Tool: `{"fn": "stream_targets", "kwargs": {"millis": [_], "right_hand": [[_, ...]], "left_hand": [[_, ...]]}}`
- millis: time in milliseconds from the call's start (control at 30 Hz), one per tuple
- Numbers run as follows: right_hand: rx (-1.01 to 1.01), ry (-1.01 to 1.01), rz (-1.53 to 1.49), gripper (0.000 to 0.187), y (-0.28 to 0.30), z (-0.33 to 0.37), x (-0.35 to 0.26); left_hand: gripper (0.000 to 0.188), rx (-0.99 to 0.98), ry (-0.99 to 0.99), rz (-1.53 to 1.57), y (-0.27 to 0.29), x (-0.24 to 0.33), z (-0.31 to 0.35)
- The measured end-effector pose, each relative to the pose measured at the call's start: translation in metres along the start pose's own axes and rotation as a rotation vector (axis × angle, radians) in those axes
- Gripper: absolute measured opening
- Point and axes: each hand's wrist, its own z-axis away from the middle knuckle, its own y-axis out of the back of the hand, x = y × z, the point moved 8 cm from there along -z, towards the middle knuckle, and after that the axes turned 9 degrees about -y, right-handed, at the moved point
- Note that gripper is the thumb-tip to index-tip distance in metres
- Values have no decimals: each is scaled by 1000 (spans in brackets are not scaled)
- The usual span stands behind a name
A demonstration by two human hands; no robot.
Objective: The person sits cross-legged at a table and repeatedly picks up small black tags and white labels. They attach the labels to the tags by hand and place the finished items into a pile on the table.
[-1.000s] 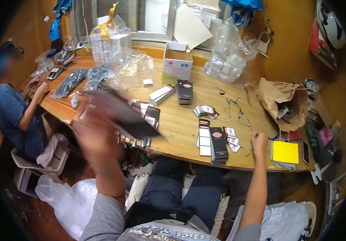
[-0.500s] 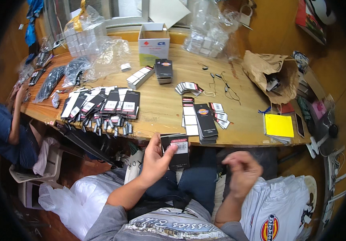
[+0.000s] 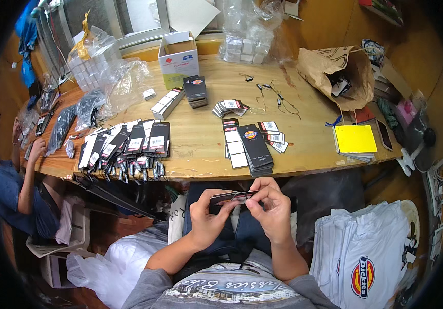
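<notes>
A small batch of black hang tags is tilted nearly edge-on above my lap, just off the table's front edge. My left hand is closed round its left end, thumb on the near face. At the right end my right hand pinches with thumb and fingers; the exact contact is partly hidden. Nearest on the table is a stack of black tags, overlapping a white-panelled sticker strip. Several small barcode tags lie to its right, and another fanned group sits behind.
A heap of tags with cords covers the table's left front. Behind stand a white-and-green box and a tag stack. A paper bag and yellow pad lie right. White garments hang low right; another person sits left.
My right hand has come left and in to the tags' right end. The tags have tipped from facing up to nearly edge-on. The view has shifted slightly.
</notes>
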Motion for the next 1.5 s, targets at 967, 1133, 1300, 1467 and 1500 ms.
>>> {"fn": "stream_targets", "kwargs": {"millis": [967,1133,1300,1467,1500], "right_hand": [[45,130,271,12,7,3,-5],[82,233,449,12,-3,7,-24],[89,214,398,12,0,8,-26],[53,162,312,10,0,8,-21],[38,140,288,9,0,8,-19]], "left_hand": [[14,-50,195,205,-6,-17,3],[14,-139,105,27,1,-11,4],[20,-136,-37,11,-3,6,-3],[28,-145,-118,-23,-2,11,-3],[29,-128,-139,-21,0,11,-3]]}}
